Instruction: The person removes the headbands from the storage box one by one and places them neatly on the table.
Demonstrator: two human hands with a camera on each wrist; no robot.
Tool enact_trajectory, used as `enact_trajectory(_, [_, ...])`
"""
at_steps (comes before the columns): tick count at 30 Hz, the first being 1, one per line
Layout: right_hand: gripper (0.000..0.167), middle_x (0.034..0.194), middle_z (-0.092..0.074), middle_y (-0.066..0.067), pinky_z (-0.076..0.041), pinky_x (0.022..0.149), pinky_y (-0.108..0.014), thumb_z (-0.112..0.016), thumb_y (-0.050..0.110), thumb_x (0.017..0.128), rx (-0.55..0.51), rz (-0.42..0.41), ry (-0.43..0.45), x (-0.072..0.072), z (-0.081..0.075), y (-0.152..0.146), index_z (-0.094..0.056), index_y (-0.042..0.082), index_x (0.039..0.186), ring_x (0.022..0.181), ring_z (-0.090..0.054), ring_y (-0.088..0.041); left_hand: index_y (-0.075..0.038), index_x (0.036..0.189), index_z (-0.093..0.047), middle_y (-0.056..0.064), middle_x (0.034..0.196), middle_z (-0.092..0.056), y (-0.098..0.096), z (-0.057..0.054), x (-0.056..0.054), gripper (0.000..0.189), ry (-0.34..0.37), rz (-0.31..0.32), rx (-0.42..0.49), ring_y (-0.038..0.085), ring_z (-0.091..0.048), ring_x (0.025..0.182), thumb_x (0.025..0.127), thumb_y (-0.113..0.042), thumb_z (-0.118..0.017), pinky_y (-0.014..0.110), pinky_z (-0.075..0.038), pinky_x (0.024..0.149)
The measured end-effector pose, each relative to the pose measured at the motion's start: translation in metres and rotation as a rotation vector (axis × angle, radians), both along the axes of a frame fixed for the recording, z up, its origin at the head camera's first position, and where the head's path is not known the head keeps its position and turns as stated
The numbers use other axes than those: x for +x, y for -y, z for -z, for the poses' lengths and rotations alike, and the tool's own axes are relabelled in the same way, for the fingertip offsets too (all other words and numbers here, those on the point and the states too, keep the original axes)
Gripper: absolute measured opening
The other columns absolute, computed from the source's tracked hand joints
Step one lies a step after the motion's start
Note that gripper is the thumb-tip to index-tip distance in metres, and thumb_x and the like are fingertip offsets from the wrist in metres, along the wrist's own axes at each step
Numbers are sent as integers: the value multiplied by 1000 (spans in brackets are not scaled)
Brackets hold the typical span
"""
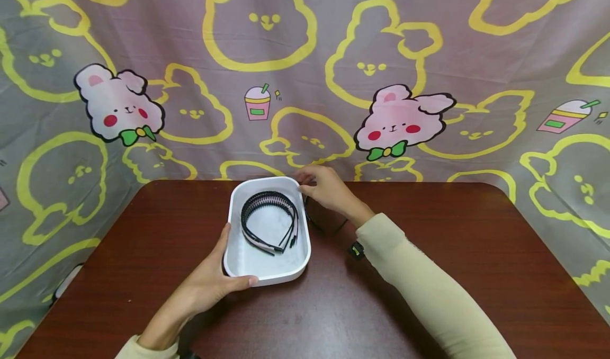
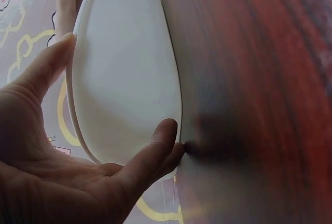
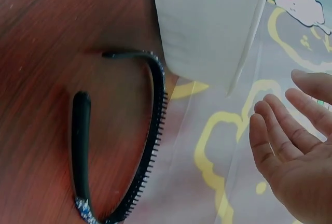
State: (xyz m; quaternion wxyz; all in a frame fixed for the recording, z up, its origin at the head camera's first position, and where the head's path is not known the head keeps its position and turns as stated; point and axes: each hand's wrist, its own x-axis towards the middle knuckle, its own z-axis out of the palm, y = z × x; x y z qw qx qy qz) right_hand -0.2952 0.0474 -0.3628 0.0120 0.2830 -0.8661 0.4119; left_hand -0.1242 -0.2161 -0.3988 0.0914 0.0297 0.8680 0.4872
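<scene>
A white rectangular plastic bin (image 1: 265, 275) with rounded corners stands on the table, holding several dark toothed headbands (image 1: 259, 200) laid together. My left hand (image 1: 209, 277) grips its near left corner, thumb over the near rim and fingers along the side. In the left wrist view, those fingers lie against the white outer wall. My right hand (image 1: 329, 189) hovers by the bin's far right corner. The right wrist view shows its fingers loosely bent, with nothing in them. Below it, a black toothed headband (image 3: 80, 136) with glittery patches lies on the table beside the bin, partly behind my arm in the head view.
The dark brown wooden table (image 1: 429, 274) extends around the bin. A grey-pink curtain (image 1: 305, 89) with yellow rabbit outlines hangs right behind its back edge. A small black device (image 1: 356, 250) sits at the right wrist.
</scene>
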Motion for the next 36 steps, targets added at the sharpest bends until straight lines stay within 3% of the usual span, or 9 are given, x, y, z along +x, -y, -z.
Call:
enact_trajectory(5, [34,122,-74,-19,-58,93,-41,-71,5,97,12,-33,28,1,2,10,-71,1,131,108,-71,-29,-10,169,8,22,175,-12,0,1,1,137,5,2,0,40,-30,153,77,-28,-93,58,-23,123])
enact_trajectory(14, [36,119,-75,-15,-57,90,-38,-72,5,96,33,-84,-37,1,12,24,-71,2,132,106,-71,-27,-9,168,8,21,175,-10,0,3,1,136,20,3,3,40,-28,154,78,-25,-93,57,-22,124])
enact_trajectory(28, [38,121,-74,-19,-58,94,-40,-71,1,96,15,-138,-33,-4,21,36,-68,-2,133,109,-69,-31,-11,168,10,19,176,-7,1,1,1,138,47,-12,-9,40,-21,157,77,-32,-93,58,-17,126])
enact_trajectory(36, [37,119,-75,-18,-58,95,-40,-70,0,95,45,-130,-49,-8,24,40,-70,-1,132,108,-69,-29,-13,169,10,19,176,-6,1,0,0,139,42,-11,-6,39,-21,158,77,-33,-93,58,-15,126])
